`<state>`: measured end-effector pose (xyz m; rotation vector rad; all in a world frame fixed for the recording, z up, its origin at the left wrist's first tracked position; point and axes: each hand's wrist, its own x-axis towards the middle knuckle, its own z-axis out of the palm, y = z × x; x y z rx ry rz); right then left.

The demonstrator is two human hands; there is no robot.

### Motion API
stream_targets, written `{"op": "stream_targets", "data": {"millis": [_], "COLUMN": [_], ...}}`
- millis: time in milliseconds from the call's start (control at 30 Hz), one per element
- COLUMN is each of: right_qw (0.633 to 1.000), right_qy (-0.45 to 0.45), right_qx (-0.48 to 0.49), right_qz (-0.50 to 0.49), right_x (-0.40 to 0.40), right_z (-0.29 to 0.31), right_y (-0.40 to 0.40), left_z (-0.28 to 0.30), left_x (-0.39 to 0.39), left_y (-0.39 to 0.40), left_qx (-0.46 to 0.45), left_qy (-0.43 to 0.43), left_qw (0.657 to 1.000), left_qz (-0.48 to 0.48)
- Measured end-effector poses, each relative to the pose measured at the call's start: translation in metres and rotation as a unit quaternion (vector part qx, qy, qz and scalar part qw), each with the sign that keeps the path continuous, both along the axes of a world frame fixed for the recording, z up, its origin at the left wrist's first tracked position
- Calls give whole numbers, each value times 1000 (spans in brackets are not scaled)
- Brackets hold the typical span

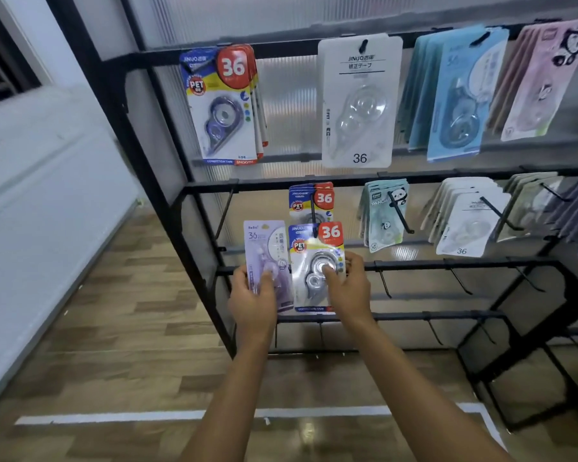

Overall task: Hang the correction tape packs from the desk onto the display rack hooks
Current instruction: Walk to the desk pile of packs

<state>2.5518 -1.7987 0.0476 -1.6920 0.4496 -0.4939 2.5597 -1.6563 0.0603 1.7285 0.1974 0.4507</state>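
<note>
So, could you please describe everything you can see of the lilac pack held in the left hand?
The lilac cardboard correction tape pack is a tall, narrow card printed with "36" near its top left and a clear plastic blister over a pale purple dispenser. It stands upright, tilted slightly, in front of the black metal display rack, not on any hook. The left hand grips its lower part, thumb across the front. Its right edge meets or overlaps the white-and-blue pack with a red "36" badge.

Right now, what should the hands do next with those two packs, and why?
Probably slide the JINUO pack in the right hand back along the hook to the matching pack behind, then let go. Its hole seems to be at the hook's tip. The left hand grips a purple pack.
</note>
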Motion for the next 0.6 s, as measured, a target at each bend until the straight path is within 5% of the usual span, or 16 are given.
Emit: {"op": "stream_targets", "data": {"millis": [367,500,600], "right_qw": [976,977,992], "right_qy": [169,193,119], "right_qx": [-136,-84,-20], "right_qz": [-28,-17,-41], "right_x": [103,101,79], "right_z": [14,13,10], "right_y": [-19,-21,-21], "left_z": [11,21,29], "left_x": [27,29,26], "left_y": [-2,-2,-8], "left_qx": [-14,-28,-28], "left_qy": [-6,-22,-53], "left_qw": [999,999,998], "left_qz": [-42,-32,-25]}}
